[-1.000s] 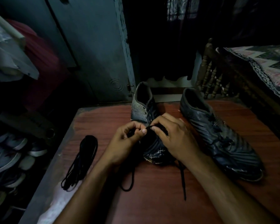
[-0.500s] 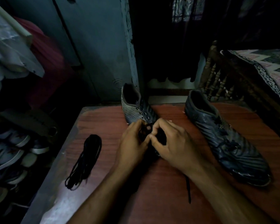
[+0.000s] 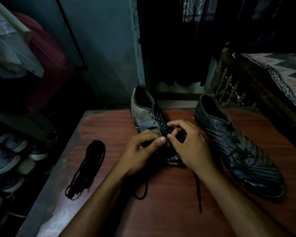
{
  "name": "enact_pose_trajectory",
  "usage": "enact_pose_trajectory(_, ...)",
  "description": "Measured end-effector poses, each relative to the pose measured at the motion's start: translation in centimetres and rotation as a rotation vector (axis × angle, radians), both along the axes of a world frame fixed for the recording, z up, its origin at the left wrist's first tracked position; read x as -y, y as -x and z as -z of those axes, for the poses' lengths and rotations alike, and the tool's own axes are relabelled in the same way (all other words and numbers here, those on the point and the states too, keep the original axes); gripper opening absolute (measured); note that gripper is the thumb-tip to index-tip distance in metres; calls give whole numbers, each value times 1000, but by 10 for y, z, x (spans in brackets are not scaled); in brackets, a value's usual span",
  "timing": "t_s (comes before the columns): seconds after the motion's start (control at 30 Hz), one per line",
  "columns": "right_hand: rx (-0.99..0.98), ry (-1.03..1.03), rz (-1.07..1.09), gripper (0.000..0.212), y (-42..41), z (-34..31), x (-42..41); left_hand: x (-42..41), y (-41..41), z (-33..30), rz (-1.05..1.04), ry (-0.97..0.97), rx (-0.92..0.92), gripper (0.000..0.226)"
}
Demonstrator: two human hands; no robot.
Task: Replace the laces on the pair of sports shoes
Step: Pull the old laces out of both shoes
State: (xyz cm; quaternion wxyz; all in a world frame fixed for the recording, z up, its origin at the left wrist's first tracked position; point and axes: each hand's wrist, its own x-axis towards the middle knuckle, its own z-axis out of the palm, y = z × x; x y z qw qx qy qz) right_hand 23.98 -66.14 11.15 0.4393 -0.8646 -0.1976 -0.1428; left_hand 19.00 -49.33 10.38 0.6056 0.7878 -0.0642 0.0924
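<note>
A reddish-brown wooden table filled the lower part of the dim view, its left edge worn pale. On it stood two dark sports shoes, toes toward the viewer. The right shoe sat alone on the right side, fully laced, with nothing touching it. The left shoe, striped pale on its heel side, sat at the centre, its toe half hidden behind two bare hands.

The left hand had its fingers curled over the shoe's front, thumb and forefinger pinched together at the lacing. The right hand met it from the other side, thumb and forefinger pinching at the same spot, other fingers arched above the eyelets. What they pinched appeared to be the black lace, though the dark blurred the exact hold. Two loose ends of that lace trailed from under the hands toward the viewer, one looping beneath the left wrist, one running straight beneath the right.

One coiled bundle of black lace lay well apart on the table's left.

Left of the table, several shoes sat on a shoe rack. A grey-blue door stood behind, and a patterned bedspread showed at the far right.
</note>
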Motion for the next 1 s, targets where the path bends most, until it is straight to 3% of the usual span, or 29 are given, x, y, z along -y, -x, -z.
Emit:
enact_pose_trajectory(0.13,36,-3,38,12,-5,3,2,-5,3,-5,177,-23,-40,21)
enact_pose_trajectory(0.33,152,-8,3,13,-3,3,4,-5,2,-3,158,-116,-8,19)
enact_pose_trajectory(0.4,157,-27,-28,13,-4,2,5,-3,0,-1,81,-52,-24,17)
enact_pose_trajectory(0.5,80,-98,-118,14,-5,1,7,4,-1,0,-76,200,-103,27)
enact_pose_trajectory(0.57,43,-107,-157,14,-4,-1,9,3,0,1,-121,95,-40,33)
enact_pose_trajectory(0.63,26,-112,-202,12,-1,-5,9,1,0,1,-162,-221,118,38)
enact_pose_trajectory(0.7,18,-134,-278,7,2,-8,7,2,-1,2,-218,-415,217,36)
enact_pose_trajectory(0.87,-38,-135,-404,9,4,-6,5,1,-2,3,-265,-527,285,26)
enact_pose_trajectory(1.0,-99,-155,-398,10,2,-7,7,2,-3,2,-268,-407,261,22)
